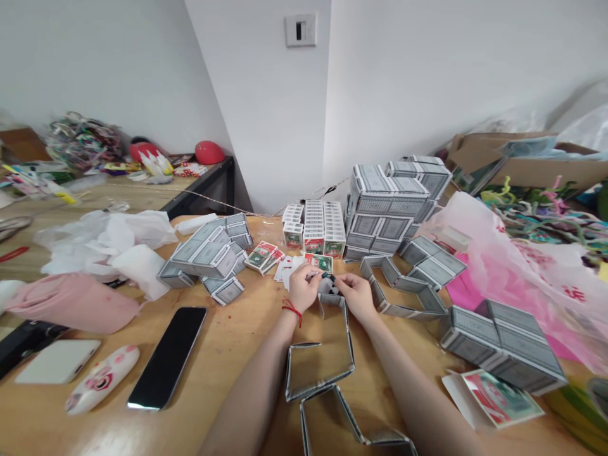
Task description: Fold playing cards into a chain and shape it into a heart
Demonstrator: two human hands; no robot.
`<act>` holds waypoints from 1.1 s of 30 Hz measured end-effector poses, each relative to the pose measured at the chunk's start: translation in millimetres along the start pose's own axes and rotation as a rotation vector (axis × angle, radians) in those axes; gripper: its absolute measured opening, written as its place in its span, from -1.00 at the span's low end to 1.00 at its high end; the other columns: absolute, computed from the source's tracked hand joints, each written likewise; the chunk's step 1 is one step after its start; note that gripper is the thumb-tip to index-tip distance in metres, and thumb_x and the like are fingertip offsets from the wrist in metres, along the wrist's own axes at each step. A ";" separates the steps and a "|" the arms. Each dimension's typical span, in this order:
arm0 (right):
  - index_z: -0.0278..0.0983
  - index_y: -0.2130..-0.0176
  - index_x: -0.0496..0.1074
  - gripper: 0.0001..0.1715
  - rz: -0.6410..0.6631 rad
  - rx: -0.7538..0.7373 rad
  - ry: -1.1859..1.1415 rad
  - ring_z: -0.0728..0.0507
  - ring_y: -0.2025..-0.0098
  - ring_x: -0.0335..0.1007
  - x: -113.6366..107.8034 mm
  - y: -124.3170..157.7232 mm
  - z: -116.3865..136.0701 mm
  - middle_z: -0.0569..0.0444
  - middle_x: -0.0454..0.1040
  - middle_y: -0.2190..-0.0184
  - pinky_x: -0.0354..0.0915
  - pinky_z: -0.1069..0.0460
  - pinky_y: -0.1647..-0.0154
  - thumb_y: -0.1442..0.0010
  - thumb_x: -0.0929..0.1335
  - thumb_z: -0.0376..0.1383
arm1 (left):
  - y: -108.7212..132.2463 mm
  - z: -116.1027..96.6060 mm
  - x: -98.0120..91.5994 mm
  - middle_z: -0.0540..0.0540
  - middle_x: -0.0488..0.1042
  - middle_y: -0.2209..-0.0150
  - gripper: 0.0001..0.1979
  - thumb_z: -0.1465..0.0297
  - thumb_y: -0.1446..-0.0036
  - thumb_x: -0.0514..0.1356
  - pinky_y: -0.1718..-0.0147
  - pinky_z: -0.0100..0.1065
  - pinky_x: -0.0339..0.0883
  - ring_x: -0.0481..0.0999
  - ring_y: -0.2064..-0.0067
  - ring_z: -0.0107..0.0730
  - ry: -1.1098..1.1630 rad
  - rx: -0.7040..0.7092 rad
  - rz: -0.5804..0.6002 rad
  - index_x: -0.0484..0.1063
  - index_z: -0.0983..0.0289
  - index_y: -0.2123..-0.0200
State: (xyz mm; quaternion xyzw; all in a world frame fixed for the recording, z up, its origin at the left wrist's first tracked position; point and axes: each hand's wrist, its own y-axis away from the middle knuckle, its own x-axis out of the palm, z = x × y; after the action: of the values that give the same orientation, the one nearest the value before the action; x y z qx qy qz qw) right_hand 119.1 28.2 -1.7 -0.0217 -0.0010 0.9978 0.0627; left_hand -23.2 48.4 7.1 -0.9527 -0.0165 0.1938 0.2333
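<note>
My left hand (pixel 304 288) and my right hand (pixel 355 292) meet over the wooden table (pixel 228 354), fingers pinched round a small dark item (pixel 327 277) at the top of a grey patterned card strip (pixel 327 342) folded into open box shapes. A red string circles my left wrist. Small red-and-green card packs (pixel 313 231) stand in rows just beyond my hands. Loose packs (pixel 263 256) lie to the left of them.
Stacks of grey boxes (pixel 394 202) rise at the back right, with more (pixel 503 342) at the right and others (pixel 209 253) at the left. A black phone (pixel 168 356), a white pad (pixel 57 362), pink cloth (pixel 71 301) and a pink plastic bag (pixel 513 266) lie around.
</note>
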 end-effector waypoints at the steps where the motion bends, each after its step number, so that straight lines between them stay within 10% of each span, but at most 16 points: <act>1: -0.35 0.49 0.45 -0.67 0.022 0.000 -0.006 -0.04 0.55 0.29 -1.1 0.1 1.1 0.03 0.46 0.56 0.19 0.08 0.52 0.14 0.37 -0.11 | -0.2 0.3 -0.3 0.05 0.41 0.45 -0.93 0.48 0.05 0.11 0.34 -0.40 0.26 0.39 0.36 -0.43 0.003 -0.008 -0.002 0.39 0.29 0.50; 33: -0.33 0.46 0.45 -0.71 0.155 0.044 -0.113 0.00 0.55 0.25 -7.5 2.0 8.0 0.09 0.43 0.57 0.15 0.10 0.49 0.12 0.36 -0.14 | -5.1 6.1 -3.2 0.02 0.42 0.51 -0.90 0.42 0.10 0.15 0.52 -0.47 0.15 0.31 0.49 -0.50 0.108 -0.185 0.041 0.44 0.32 0.52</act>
State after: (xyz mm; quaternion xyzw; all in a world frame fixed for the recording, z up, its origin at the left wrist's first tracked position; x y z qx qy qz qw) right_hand 125.9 25.3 6.6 0.0360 0.0190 0.9991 -0.0143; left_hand -28.2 55.2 5.6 -0.9795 -0.0024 0.1443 0.1407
